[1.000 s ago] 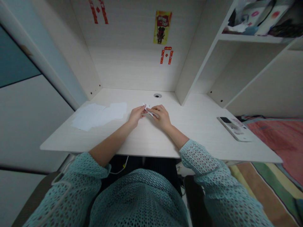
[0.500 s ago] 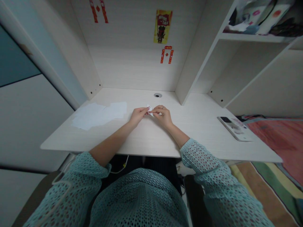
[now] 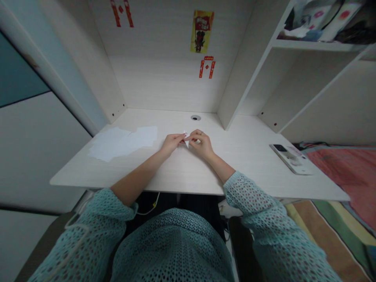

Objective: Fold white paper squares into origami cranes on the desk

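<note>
Both my hands meet at the middle of the pale desk over a small folded piece of white paper. My left hand pinches its left side with thumb and fingertips. My right hand, with a ring on one finger, pinches its right side. Most of the paper is hidden between my fingers; only a small white point shows.
Loose white sheets lie on the desk to the left. A phone rests near the right edge. A cable hole sits behind my hands. A shelf divider and shelves stand at the right, a bed beyond.
The folded paper stood out longer between my hands a second ago; now it is drawn in tighter between my fingertips, and my hands have closed slightly together.
</note>
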`<act>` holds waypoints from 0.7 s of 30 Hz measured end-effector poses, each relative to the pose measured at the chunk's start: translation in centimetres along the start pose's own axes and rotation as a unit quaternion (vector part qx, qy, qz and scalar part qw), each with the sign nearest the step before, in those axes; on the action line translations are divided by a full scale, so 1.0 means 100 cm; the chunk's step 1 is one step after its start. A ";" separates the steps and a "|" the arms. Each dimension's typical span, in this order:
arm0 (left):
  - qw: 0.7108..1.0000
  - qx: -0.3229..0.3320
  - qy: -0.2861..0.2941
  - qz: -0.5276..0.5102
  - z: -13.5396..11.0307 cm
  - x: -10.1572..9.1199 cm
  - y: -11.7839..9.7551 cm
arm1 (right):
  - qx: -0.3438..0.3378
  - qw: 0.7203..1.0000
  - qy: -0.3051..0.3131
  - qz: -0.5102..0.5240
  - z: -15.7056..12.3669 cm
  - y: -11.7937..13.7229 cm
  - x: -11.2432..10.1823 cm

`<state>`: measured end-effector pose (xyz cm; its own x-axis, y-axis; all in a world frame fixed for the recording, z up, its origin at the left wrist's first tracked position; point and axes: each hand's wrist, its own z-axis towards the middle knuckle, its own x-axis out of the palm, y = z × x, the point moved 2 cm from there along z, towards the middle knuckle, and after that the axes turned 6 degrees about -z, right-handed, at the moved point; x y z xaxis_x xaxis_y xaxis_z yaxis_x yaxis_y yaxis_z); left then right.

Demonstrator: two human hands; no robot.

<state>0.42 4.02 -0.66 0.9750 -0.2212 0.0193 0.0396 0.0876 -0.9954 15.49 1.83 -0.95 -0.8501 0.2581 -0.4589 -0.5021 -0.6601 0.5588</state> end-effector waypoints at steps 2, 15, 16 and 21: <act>1.000 -0.009 0.005 0.002 0.001 0.000 0.002 | 0.001 1.000 -0.002 0.004 0.000 0.000 0.001; 1.000 0.011 0.001 0.005 0.004 -0.003 0.004 | 0.045 0.997 0.023 0.058 0.002 -0.007 0.004; 1.000 0.013 -0.004 0.007 0.004 -0.003 0.004 | 0.053 0.996 0.029 0.067 0.002 -0.008 0.005; 0.999 0.028 0.003 0.030 0.003 -0.003 0.002 | 0.080 0.993 0.036 0.085 0.002 -0.012 0.006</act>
<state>0.19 4.36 -0.83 0.9749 -0.2190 -0.0410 -0.0067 0.1550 -0.9879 15.58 2.91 -1.75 -0.9137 0.0975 -0.3946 -0.3766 -0.5684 0.7315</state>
